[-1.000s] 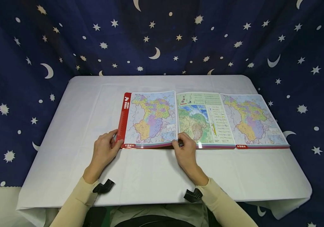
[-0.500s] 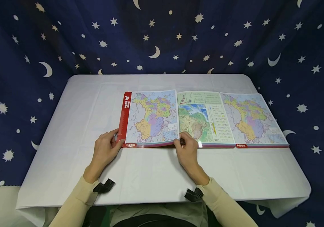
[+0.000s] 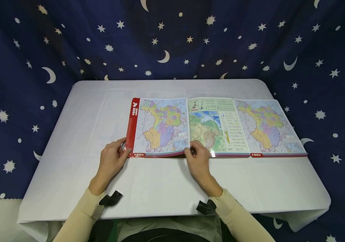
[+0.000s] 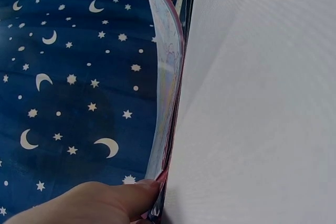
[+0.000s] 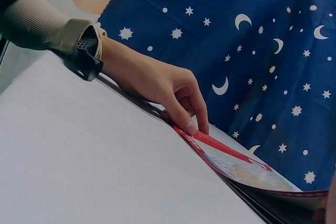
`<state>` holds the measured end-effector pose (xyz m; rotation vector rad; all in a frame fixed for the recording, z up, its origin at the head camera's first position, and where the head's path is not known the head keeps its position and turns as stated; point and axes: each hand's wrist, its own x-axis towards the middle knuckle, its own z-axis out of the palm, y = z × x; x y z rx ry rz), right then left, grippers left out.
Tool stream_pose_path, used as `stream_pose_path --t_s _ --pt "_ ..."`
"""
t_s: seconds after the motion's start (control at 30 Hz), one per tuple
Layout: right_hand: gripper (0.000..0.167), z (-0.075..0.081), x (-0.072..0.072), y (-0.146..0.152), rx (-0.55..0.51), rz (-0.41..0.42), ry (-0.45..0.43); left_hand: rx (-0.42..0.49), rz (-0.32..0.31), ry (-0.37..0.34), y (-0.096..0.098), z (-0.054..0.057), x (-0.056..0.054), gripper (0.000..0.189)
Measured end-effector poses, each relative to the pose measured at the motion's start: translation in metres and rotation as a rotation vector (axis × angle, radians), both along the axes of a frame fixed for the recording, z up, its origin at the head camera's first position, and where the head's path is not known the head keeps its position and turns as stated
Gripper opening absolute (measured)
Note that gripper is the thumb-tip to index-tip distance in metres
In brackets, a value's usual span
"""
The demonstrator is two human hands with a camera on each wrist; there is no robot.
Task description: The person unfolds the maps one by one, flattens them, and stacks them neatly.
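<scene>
A glossy folding map (image 3: 161, 126) lies spread in side-by-side panels on the white table. Its left panel has a red strip (image 3: 132, 126) down the left side. My left hand (image 3: 110, 158) pinches the lower left corner, thumb on the red strip. At the lower right corner of that same panel, my right hand (image 3: 198, 163) holds the edge between thumb and curled fingers. In the left wrist view, the panel (image 4: 169, 61) bows up toward the right hand, with a gap beneath it. Fingers under the map are mostly hidden.
A green relief map panel (image 3: 207, 131) and another coloured panel (image 3: 269, 126) extend to the right. White cloth (image 3: 157, 188) covers the table, with its front edge close to the person. A dark blue curtain (image 3: 172, 37) with moons and stars surrounds the back and sides.
Both hands keep their hold on the map. The right hand and the panel edge shift very slightly right, then slightly back; the view also wavers a little.
</scene>
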<state>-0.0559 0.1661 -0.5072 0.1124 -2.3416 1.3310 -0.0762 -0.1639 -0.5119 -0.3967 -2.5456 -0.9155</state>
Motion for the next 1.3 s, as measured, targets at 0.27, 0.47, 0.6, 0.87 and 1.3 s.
stream_pose_path --t_s 0.27,0.47,0.6,0.87,1.3 --pt "0.018 0.002 0.001 0.005 0.040 -0.020 0.035 0.024 -0.002 -0.032 0.003 -0.001 0.000 0.050" --pt "0.023 0.001 0.001 0.010 0.042 -0.034 0.083 0.057 -0.013 -0.059 0.007 0.000 -0.002 0.050" --pt "0.021 0.002 0.002 0.013 0.038 -0.057 0.093 0.073 -0.023 -0.074 0.009 0.001 -0.003 0.050" --pt "0.019 0.003 -0.001 0.014 0.005 -0.063 0.102 0.083 -0.004 -0.106 0.000 -0.001 -0.001 0.049" --pt "0.017 0.002 -0.001 0.017 0.002 -0.084 0.126 0.088 -0.023 -0.087 -0.004 -0.002 0.000 0.048"
